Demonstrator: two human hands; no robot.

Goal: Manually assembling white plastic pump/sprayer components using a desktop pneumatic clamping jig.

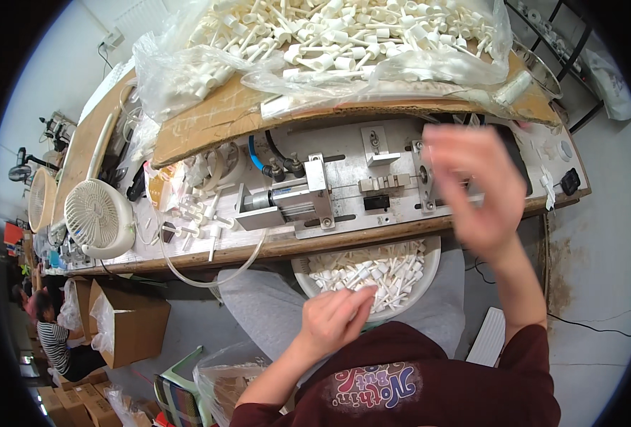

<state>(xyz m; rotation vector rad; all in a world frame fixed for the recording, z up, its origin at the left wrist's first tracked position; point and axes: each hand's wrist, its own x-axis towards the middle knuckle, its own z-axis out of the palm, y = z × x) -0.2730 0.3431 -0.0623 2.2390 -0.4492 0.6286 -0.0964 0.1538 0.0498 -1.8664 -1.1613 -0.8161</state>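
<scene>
My left hand (pixel 335 318) is closed above a white tub (pixel 435 265) on my lap, its fingers bent and pressed together. A whitish bit shows by the fingertips, too small to name. Small white plastic parts (pixel 394 277), thin stems with cup-like ends, fill the tub. Motion blurs my right hand (pixel 481 188), raised over the right end of a metal fixture (pixel 351 213); I cannot tell whether it holds anything. The fixture carries a pneumatic cylinder (pixel 262 201), a small slotted block (pixel 384 183) and an upright plate (pixel 426 178).
Cardboard (pixel 209 132) above the fixture bears a large heap of white parts (pixel 358 35) in clear plastic. A white fan (pixel 100 217) and loose white pieces (pixel 205 219) lie to the left. Another person (pixel 53 338) sits beyond a cardboard box (pixel 141 324).
</scene>
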